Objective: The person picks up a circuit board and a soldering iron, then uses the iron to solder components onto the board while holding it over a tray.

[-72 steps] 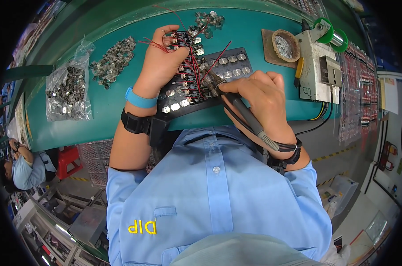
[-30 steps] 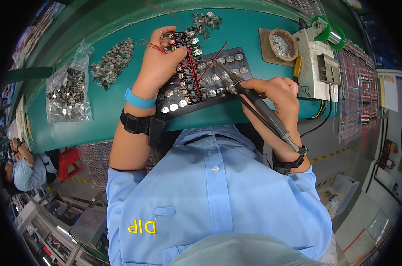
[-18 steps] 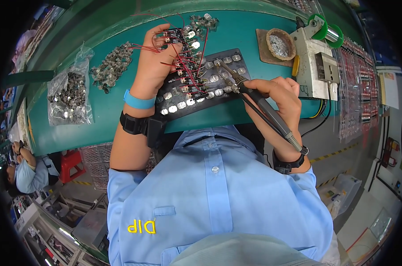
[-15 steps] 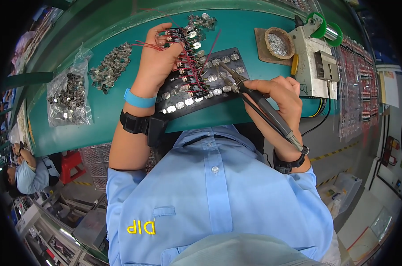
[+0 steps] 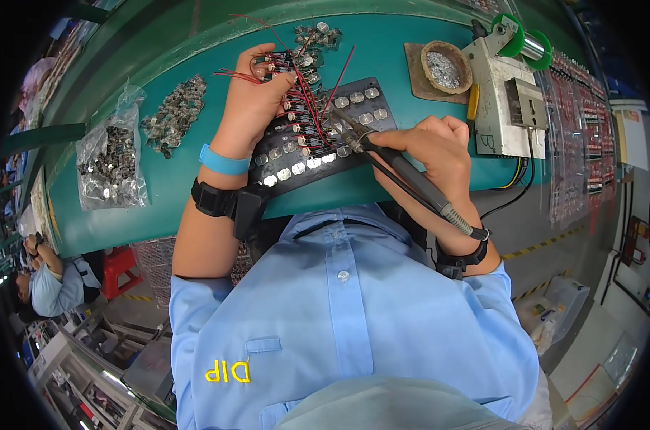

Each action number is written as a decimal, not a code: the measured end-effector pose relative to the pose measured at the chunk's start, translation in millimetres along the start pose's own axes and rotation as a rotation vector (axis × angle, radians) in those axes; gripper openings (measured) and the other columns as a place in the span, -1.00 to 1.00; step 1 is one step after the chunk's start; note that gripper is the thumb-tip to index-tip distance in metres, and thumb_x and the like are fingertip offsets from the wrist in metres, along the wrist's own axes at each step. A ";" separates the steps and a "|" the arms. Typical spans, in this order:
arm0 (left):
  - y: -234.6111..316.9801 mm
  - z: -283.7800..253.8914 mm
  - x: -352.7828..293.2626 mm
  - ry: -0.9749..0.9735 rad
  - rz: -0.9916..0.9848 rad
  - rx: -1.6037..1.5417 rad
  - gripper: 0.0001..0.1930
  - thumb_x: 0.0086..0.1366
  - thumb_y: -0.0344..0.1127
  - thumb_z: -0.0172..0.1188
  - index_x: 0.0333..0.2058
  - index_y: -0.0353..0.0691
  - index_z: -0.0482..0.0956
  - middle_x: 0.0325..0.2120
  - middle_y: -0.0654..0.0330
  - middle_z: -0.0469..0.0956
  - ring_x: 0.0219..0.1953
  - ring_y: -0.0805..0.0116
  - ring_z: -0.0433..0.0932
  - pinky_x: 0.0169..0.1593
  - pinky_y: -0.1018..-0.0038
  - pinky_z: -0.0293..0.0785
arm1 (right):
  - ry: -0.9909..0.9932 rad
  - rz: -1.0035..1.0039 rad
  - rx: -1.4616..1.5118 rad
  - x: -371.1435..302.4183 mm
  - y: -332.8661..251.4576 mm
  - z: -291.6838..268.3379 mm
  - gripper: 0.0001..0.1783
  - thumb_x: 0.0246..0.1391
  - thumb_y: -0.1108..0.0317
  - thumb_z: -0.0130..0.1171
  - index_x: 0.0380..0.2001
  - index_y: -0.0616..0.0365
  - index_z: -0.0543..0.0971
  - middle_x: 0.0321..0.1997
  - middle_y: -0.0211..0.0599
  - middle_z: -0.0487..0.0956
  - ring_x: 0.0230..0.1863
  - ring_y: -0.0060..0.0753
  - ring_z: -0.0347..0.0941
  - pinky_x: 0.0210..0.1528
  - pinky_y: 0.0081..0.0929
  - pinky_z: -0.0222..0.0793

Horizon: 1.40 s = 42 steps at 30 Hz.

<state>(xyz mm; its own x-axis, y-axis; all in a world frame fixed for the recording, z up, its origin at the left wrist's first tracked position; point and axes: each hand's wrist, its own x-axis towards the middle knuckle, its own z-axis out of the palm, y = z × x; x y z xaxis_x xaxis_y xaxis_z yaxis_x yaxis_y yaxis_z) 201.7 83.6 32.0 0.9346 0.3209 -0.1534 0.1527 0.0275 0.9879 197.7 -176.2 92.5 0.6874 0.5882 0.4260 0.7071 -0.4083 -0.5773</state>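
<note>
My left hand (image 5: pixel 257 93) is closed around a row of small parts with red and black wires (image 5: pixel 293 107). This row lies over a dark flat tray (image 5: pixel 296 180), which carries rows of clear, roundish plastic pieces (image 5: pixel 313 163). In my right hand (image 5: pixel 439 150) is a soldering iron (image 5: pixel 411 172), gripped by its dark handle and slanting up to the left. Its tip is at or close to the right side of the wired row; whether it touches cannot be made out. A red wire (image 5: pixel 341 77) sticks up beside the tip.
A clear bag of small parts (image 5: pixel 112 165) and a loose pile (image 5: pixel 173 115) lie left on the green table (image 5: pixel 217 204). More pieces (image 5: pixel 318 37) lie behind the row. To the right stand a round bowl (image 5: pixel 447 67), a metal box (image 5: pixel 491 107) and a solder spool (image 5: pixel 531 47).
My right hand has moved left with the soldering iron, bringing its tip to the wired row. Some red wires at the top have shifted. My left hand has hardly moved.
</note>
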 end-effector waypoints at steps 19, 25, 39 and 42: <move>-5.2 -2.5 1.5 0.003 0.004 -0.001 -0.38 0.11 -0.44 0.30 0.14 -0.23 0.26 -0.20 0.10 0.45 -0.54 0.56 0.47 -0.59 0.61 0.42 | 0.000 -0.037 -0.031 5.0 0.8 9.2 -0.70 -0.28 0.53 0.42 -0.37 0.01 0.69 -0.50 -0.55 0.58 -0.42 -0.48 0.40 -0.11 -0.43 0.08; -2.3 -1.7 0.0 -0.004 0.005 0.001 -0.38 0.11 -0.45 0.30 0.14 -0.24 0.27 -0.20 0.10 0.46 -0.55 0.56 0.47 -0.59 0.62 0.41 | -0.023 -0.037 -0.019 8.4 -1.8 9.0 -0.71 -0.29 0.52 0.42 -0.37 0.02 0.69 -0.51 -0.53 0.58 -0.42 -0.47 0.40 -0.11 -0.43 0.09; -3.0 -1.7 -0.3 0.004 0.011 -0.004 -0.38 0.12 -0.45 0.30 0.15 -0.25 0.25 -0.23 0.15 0.49 -0.54 0.57 0.48 -0.58 0.61 0.43 | -0.035 -0.044 -0.071 17.2 -10.3 9.2 -0.72 -0.32 0.49 0.40 -0.39 0.03 0.67 -0.53 -0.50 0.53 -0.41 -0.44 0.41 -0.11 -0.43 0.10; -2.2 -1.0 -1.4 0.012 0.012 -0.001 -0.38 0.12 -0.46 0.30 0.14 -0.25 0.26 -0.24 0.16 0.50 -0.54 0.57 0.48 -0.58 0.61 0.43 | -0.035 -0.066 -0.090 16.6 -10.1 9.4 -0.72 -0.32 0.49 0.40 -0.39 0.03 0.67 -0.53 -0.50 0.53 -0.41 -0.44 0.41 -0.11 -0.44 0.10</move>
<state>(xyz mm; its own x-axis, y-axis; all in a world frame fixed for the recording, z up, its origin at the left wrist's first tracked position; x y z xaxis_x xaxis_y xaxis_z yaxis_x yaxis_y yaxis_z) 199.7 84.1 30.0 0.9326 0.3323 -0.1409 0.1407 0.0247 0.9897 200.4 -155.8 98.9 0.6341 0.6390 0.4355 0.7635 -0.4282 -0.4835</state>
